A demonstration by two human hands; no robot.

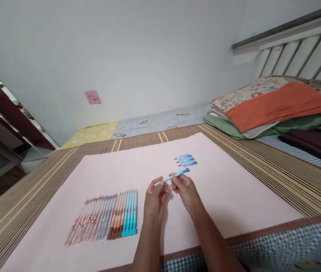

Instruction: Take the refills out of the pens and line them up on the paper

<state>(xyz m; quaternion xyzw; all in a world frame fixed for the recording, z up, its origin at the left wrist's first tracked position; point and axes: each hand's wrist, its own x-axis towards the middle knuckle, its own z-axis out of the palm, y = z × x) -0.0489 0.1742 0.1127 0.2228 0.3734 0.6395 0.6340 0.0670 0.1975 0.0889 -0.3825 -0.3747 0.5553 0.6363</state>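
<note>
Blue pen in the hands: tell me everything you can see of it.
The blue pen is slim and straight, with a pale blue barrel, deeper blue towards the right, and a rounded blue knob at that end. It looks like plastic. It slants upward to the right in view, held above the pink sheet. The left hand pinches it near its paler end, the right hand nearer the knob. Fingers cover parts of it, and fine markings are too small to read.

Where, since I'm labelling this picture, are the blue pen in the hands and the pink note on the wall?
Held blue pen (180, 173): head view, body near the darker blue end.
Pink note (93, 97): head view, middle of the sheet.
</note>
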